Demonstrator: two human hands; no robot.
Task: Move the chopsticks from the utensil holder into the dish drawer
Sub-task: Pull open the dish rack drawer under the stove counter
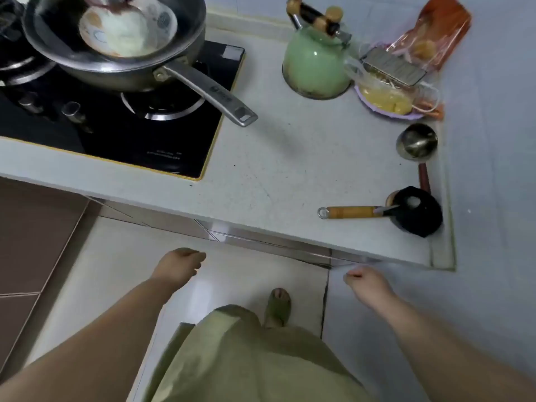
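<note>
While chopsticks & holder aren't in shot, L hand (178, 266) & R hand (367, 282) hang loosely curled, holding nothing, below the counter (290, 169) edge.

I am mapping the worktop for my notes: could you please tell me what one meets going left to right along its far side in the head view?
Frying pan → green kettle → grater → orange bag.

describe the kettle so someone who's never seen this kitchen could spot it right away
Start at the black stove on the pale counter and look right, past the pan's long metal handle. The kettle stands near the back wall, beside a bagged plate of food. It alone is pale green and round, with wooden knobs on its top handle.
</note>
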